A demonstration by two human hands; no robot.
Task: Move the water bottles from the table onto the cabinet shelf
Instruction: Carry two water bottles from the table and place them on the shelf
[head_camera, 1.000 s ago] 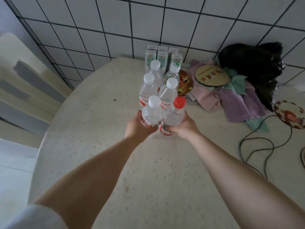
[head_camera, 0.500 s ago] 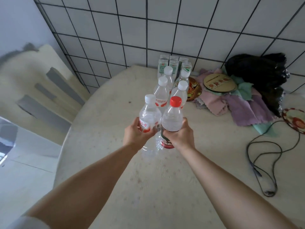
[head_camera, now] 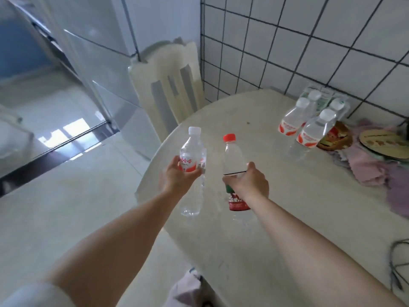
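My left hand (head_camera: pixel 177 176) grips a clear white-capped water bottle (head_camera: pixel 190 151) with a red label, held upright above the table's left edge. A red-capped water bottle (head_camera: pixel 233 158) is in my right hand (head_camera: pixel 249 185), lifted over the round cream table (head_camera: pixel 276 218). Several more white-capped bottles (head_camera: pixel 309 127) stand together at the table's far side near the tiled wall. A glass-fronted cabinet (head_camera: pixel 73 89) stands at the left; its shelves are too blurred to make out.
A cream chair back (head_camera: pixel 170 85) stands between the cabinet and the table. Small cartons (head_camera: pixel 318 96), round coasters (head_camera: pixel 385 142) and pink and purple cloths (head_camera: pixel 376 169) lie at the back right. A dark cable (head_camera: pixel 398 262) lies at the right edge. Pale floor (head_camera: pixel 55 218) spreads left.
Both hands have lifted their bottles off the table and carried them left, apart from each other. The view has swung left, bringing the cabinet and floor into sight.
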